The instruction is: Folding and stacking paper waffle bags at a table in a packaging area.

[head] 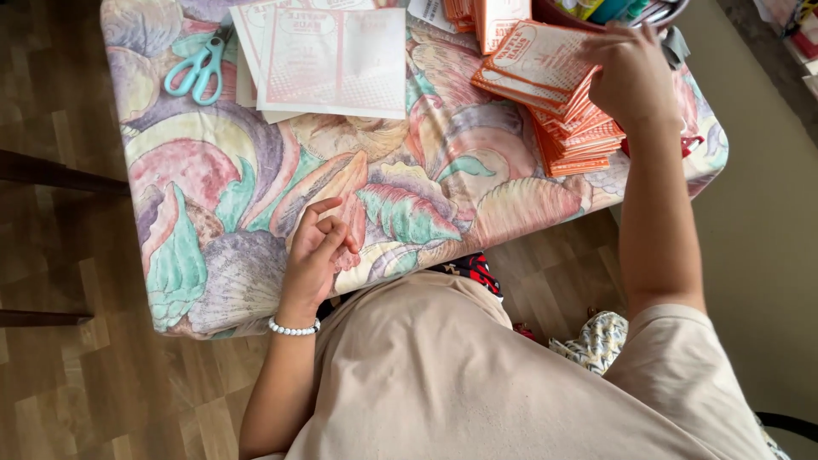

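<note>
Fingers of right hand (632, 78) around flat orange card packets (554, 89); left hand (317, 251) loosely curled, empty.

You had teal scissors (198, 70) lying upper left on the shell-patterned tablecloth (256, 187). Flat white printed sheets (336, 60) sat top centre, just beside them. A container (596, 10) showed at the top edge. Wood floor (68, 392) filled the lower left.

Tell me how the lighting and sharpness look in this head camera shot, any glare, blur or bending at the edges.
Head view: soft, even indoor light with no hard glare; the right hand on the orange card stack is slightly motion-blurred; the left hand, scissors and patterned tablecloth are fairly sharp; the table edges bow a little from the wide lens.
</note>
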